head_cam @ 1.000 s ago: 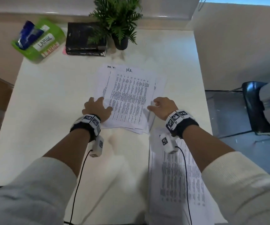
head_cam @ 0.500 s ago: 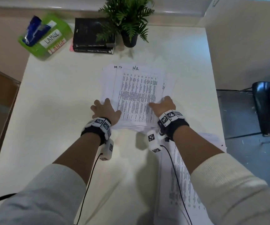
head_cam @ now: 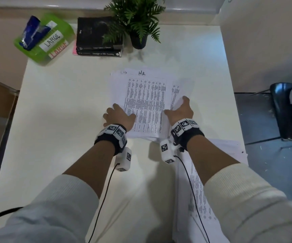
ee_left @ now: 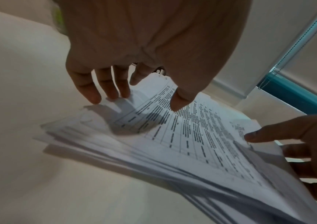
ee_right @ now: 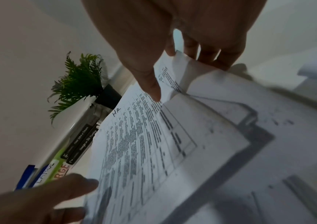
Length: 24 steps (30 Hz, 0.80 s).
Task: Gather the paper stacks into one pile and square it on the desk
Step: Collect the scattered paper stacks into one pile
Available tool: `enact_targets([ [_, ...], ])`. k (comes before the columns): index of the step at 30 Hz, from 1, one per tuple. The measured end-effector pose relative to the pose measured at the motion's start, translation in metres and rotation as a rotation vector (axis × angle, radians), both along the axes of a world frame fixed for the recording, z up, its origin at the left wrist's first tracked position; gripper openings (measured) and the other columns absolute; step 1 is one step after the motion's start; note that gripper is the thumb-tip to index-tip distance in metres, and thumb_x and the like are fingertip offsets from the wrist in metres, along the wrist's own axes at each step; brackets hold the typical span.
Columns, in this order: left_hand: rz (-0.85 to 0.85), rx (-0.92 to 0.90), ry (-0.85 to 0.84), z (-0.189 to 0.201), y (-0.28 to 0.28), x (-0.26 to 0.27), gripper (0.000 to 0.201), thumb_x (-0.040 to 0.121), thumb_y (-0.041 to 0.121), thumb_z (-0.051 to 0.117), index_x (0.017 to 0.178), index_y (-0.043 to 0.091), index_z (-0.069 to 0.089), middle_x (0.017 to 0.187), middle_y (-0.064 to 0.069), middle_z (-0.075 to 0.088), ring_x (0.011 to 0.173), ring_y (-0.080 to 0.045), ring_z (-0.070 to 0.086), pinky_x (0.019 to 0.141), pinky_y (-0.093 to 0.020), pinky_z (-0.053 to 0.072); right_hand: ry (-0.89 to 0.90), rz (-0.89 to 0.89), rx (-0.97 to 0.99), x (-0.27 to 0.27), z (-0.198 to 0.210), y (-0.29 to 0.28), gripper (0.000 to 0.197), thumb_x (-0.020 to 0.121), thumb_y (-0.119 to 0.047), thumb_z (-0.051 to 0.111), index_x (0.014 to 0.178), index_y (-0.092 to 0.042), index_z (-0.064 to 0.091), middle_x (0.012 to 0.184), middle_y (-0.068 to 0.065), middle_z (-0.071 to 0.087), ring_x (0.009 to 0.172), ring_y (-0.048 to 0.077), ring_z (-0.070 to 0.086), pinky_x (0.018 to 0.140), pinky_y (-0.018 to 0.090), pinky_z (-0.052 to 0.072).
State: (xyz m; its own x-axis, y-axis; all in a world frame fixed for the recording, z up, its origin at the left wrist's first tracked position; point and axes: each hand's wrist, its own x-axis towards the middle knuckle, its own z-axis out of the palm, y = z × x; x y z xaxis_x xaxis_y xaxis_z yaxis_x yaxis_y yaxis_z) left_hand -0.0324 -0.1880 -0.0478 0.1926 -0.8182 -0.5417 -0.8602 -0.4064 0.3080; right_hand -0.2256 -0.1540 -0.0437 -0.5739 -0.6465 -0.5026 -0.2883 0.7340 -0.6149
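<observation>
A loose pile of printed sheets (head_cam: 145,102), its top page marked "HR", lies mid-desk with uneven edges. My left hand (head_cam: 119,116) rests at its near left edge; in the left wrist view its hand (ee_left: 142,98) has straight fingers (ee_left: 106,92) touching the margin and the thumb over the page. My right hand (head_cam: 180,109) holds the pile's right edge: thumb on top, fingers curled under sheets that lift off the desk (ee_right: 177,75). A second stack (head_cam: 203,207) lies near the front right corner, partly under my right forearm.
On the white desk (head_cam: 62,120), at the back, stand a potted plant (head_cam: 138,20), two black books (head_cam: 96,37) and a green box labelled LARGE (head_cam: 45,37). A wall runs along the right; a dark chair (head_cam: 285,111) sits beyond the desk's right edge.
My right hand has slid farther up the pile's right edge and now lifts some sheets. The left hand has edged a little forward along the left edge.
</observation>
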Motion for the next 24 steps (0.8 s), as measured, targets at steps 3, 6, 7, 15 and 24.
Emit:
enact_targets([
  [3,-0.005,0.053,0.016,0.003,0.000,-0.004,0.074,0.087,0.052,0.060,0.142,0.008,0.035,0.146,-0.018,0.031,0.135,-0.039,0.030,0.101,-0.048,0.039,0.008,-0.047,0.026,0.002,0.002,0.002,0.084,0.087,-0.022,0.072,0.154,-0.019,0.023,0.145,0.012,0.047,0.128,0.029,0.052,0.087,0.024,0.041],
  [6,-0.083,0.088,-0.044,0.005,0.000,-0.005,0.057,0.084,0.055,0.060,0.118,0.011,0.051,0.143,-0.015,0.029,0.131,-0.038,0.028,0.100,-0.048,0.040,0.143,0.071,0.053,0.007,-0.003,0.002,0.041,0.083,-0.025,0.075,0.117,-0.010,0.058,0.111,0.011,0.062,0.100,0.028,0.061,0.073,0.025,0.048],
  [7,-0.114,0.087,-0.049,0.005,0.001,-0.005,0.057,0.084,0.055,0.060,0.120,0.012,0.052,0.146,-0.014,0.027,0.132,-0.037,0.028,0.102,-0.050,0.039,0.151,0.090,0.054,0.009,-0.006,0.001,0.028,0.081,-0.026,0.074,0.098,-0.010,0.058,0.095,0.008,0.061,0.084,0.025,0.059,0.058,0.024,0.043],
  [15,-0.290,0.004,-0.060,0.002,0.026,-0.002,0.072,0.082,0.052,0.063,0.143,0.023,0.038,0.148,-0.007,0.032,0.135,-0.034,0.029,0.102,-0.049,0.035,0.023,0.114,0.073,0.018,-0.005,0.002,0.056,0.083,-0.036,0.076,0.123,-0.007,0.051,0.119,0.011,0.058,0.104,0.028,0.058,0.074,0.027,0.048],
  [24,-0.149,-0.026,0.154,0.007,0.040,0.007,0.071,0.090,0.045,0.057,0.153,0.024,0.029,0.146,-0.017,0.031,0.136,-0.038,0.031,0.106,-0.045,0.037,-0.185,0.206,0.004,0.003,0.014,0.029,0.052,0.088,-0.022,0.073,0.134,-0.011,0.051,0.130,0.007,0.060,0.110,0.023,0.057,0.089,0.030,0.042],
])
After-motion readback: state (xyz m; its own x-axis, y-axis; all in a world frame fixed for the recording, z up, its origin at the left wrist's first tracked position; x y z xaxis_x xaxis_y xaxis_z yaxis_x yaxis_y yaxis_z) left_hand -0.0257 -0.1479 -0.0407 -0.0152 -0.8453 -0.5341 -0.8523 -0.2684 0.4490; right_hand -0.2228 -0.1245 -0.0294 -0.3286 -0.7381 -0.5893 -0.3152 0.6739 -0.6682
